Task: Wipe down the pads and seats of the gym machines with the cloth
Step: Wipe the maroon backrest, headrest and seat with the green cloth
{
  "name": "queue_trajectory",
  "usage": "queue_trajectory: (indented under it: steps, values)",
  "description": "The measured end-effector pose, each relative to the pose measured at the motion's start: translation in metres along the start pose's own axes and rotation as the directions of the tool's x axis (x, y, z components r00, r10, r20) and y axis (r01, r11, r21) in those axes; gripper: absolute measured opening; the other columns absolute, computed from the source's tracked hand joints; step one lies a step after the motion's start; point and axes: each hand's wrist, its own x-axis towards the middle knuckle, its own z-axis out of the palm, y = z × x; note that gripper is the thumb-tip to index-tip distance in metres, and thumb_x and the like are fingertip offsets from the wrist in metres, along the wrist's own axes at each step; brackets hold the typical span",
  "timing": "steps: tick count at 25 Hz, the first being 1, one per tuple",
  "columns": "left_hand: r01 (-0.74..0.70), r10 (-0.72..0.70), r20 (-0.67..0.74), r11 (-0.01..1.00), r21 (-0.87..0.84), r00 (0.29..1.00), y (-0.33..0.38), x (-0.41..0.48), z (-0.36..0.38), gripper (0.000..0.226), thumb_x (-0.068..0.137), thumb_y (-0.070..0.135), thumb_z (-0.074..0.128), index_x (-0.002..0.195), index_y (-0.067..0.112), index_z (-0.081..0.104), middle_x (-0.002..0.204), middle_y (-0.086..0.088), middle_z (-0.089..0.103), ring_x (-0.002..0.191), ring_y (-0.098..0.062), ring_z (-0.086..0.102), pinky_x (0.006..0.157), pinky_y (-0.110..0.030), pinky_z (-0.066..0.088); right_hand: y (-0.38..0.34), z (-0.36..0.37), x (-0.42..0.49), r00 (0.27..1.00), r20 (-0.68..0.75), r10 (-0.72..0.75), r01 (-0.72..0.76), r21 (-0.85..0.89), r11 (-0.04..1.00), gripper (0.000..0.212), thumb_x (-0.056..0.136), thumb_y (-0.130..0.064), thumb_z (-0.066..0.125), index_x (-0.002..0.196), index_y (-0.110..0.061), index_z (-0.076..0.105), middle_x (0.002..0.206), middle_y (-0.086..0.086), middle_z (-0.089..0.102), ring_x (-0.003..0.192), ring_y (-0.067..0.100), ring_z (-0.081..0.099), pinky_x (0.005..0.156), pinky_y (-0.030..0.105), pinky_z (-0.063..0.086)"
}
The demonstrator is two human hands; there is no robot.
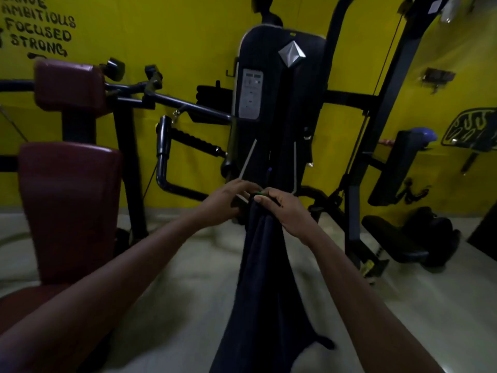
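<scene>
The dark cloth (265,278) hung down the centre of the frame from 2 hands. The right hand (286,211) had its fingers curled round the bunched top. The left hand (226,203) met that top edge (its hold could not be told). A maroon back pad (67,205) stood at left, before a yellow wall (188,36).

Gym: weight machine (279,109), padded maroon seat (67,211), yellow slogan wall (166,30).
</scene>
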Motion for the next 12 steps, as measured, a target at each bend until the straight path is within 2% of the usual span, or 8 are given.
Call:
queue_trajectory:
  steps: [2, 4, 6, 9, 12]
  values:
    - [0.048, -0.047, 0.038, 0.998, -0.042, 0.998, 0.005, -0.04, 0.008, 0.037, 0.086, 0.003, 0.062, 0.122, 0.007, 0.056, 0.117, -0.003, 0.057, 0.106, -0.012, 0.056, 0.082, -0.005, 0.042, -0.007, 0.017, -0.025, 0.999, 0.051, 0.016, -0.019, 0.055, 0.998, 0.023, 0.096, -0.033, 0.048, 0.089, -0.016, 0.061, 0.086, 0.002, 0.062, 0.083, 0.014, 0.058, 0.071, 0.022, 0.04]
    - [0.133, -0.125, 0.054, 0.975, -0.176, 0.991, 0.006, -0.081, 0.007, 0.03, 0.088, 0.002, 0.058, 0.118, 0.007, 0.058, 0.114, -0.006, 0.063, 0.105, -0.013, 0.059, 0.087, -0.018, 0.047, -0.019, 0.037, -0.044, 0.992, 0.122, 0.009, -0.019, 0.087, 0.996, 0.023, 0.095, -0.034, 0.05, 0.086, -0.016, 0.062, 0.079, 0.0, 0.059, 0.073, 0.009, 0.055, 0.066, 0.024, 0.039]
    - [0.185, -0.167, 0.084, 0.933, -0.308, 0.982, 0.004, -0.124, -0.001, 0.023, 0.089, -0.002, 0.055, 0.107, 0.012, 0.061, 0.1, -0.01, 0.065, 0.089, -0.013, 0.062, 0.077, -0.025, 0.051, -0.034, 0.062, -0.056, 0.979, 0.202, -0.013, -0.002, 0.071, 0.997, 0.023, 0.094, -0.033, 0.051, 0.079, -0.018, 0.06, 0.071, -0.003, 0.055, 0.065, 0.006, 0.049, 0.06, 0.022, 0.035]
    - [0.215, -0.215, 0.034, 0.934, -0.285, 0.976, -0.008, -0.183, -0.021, 0.011, 0.088, 0.012, 0.054, 0.086, 0.022, 0.058, 0.077, -0.004, 0.059, 0.072, -0.006, 0.055, 0.064, -0.023, 0.043, -0.063, 0.103, -0.066, 0.964, 0.263, -0.048, 0.016, 0.123, 0.992, 0.026, 0.095, -0.028, 0.051, 0.069, -0.03, 0.053, 0.062, -0.013, 0.05, 0.056, -0.002, 0.045, 0.056, 0.018, 0.033]
    - [0.285, -0.314, -0.071, 0.92, -0.269, 0.947, -0.011, -0.244, -0.053, 0.013, 0.088, 0.027, 0.048, 0.092, 0.025, 0.06, 0.08, 0.009, 0.061, 0.074, 0.002, 0.058, 0.068, -0.022, 0.046, -0.101, 0.145, -0.075, 0.945, 0.314, -0.088, 0.021, 0.21, 0.977, 0.023, 0.094, -0.024, 0.054, 0.071, -0.028, 0.055, 0.065, -0.013, 0.051, 0.055, -0.006, 0.048, 0.057, 0.015, 0.035]
